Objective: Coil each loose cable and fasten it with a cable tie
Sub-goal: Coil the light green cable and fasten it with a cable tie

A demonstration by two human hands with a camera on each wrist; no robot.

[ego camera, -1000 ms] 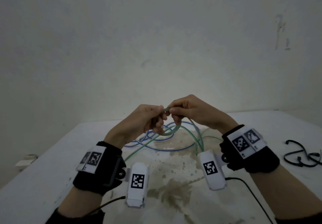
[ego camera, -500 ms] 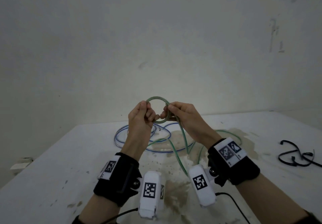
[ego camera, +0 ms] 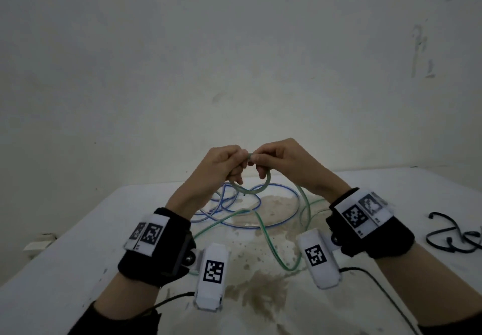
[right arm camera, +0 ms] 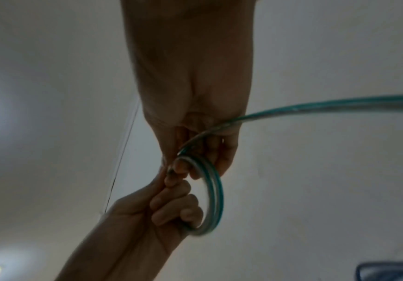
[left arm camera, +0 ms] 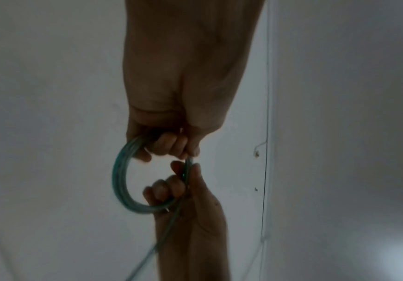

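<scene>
Head view: both hands are raised above the worktop point(ego camera: 78, 243), knuckles close together. The left hand point(ego camera: 221, 162) and the right hand point(ego camera: 281, 160) each have fingers curled around the green cable point(ego camera: 263, 186), pinching a small coil that hangs just below them. The cable's loose length trails down onto the worktop, crossing a blue cable point(ego camera: 260, 226) that lies uncoiled there. Black cable ties point(ego camera: 453, 235) lie well apart, to the right.

Left wrist view: the left hand point(left arm camera: 171, 133) grips one side of the green cable point(left arm camera: 119, 178), with a double-looking loop arcing to the right hand point(left arm camera: 185, 199), which pinches the strand leading away.

Right wrist view: the right hand point(right arm camera: 195, 142) clamps the loop of green cable point(right arm camera: 215, 194) while the free length runs off sideways.

Coiling appears to be only just begun; the next move probably calls for drawing in more slack and laying another turn beside these.
</scene>
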